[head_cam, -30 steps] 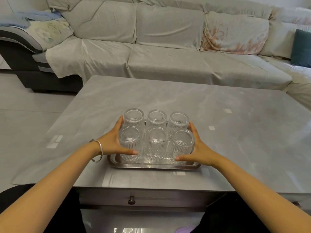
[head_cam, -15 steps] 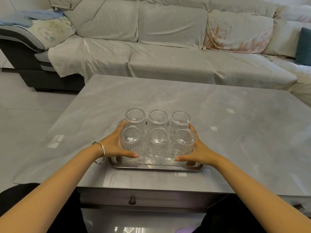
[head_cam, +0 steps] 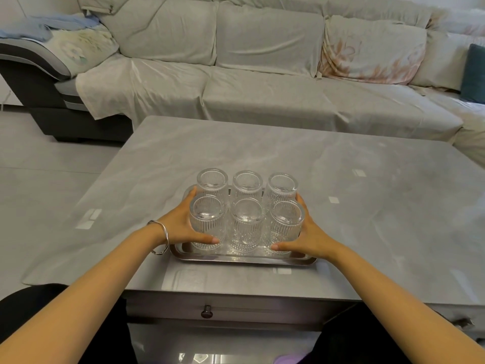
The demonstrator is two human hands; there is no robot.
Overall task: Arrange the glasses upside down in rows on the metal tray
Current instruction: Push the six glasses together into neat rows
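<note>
Several clear ribbed glasses stand upside down in two rows of three on the metal tray (head_cam: 244, 260), near the table's front edge. My left hand (head_cam: 181, 227) wraps the front-left glass (head_cam: 207, 224), thumb across its front and fingertips reaching behind it by the back-left glass (head_cam: 212, 183). My right hand (head_cam: 308, 236) wraps the front-right glass (head_cam: 286, 227) the same way, fingertips beside the back-right glass (head_cam: 281, 187). The front-middle glass (head_cam: 246, 224) and back-middle glass (head_cam: 247, 183) stand between them, untouched.
The tray rests on a grey marble-look table (head_cam: 367, 193). A drawer knob (head_cam: 206, 312) sits under the front edge. A covered grey sofa (head_cam: 262, 74) runs behind the table. A bracelet (head_cam: 162, 239) circles my left wrist.
Both hands stay against the outer glasses in the same grip. Only the camera view has shifted slightly.
</note>
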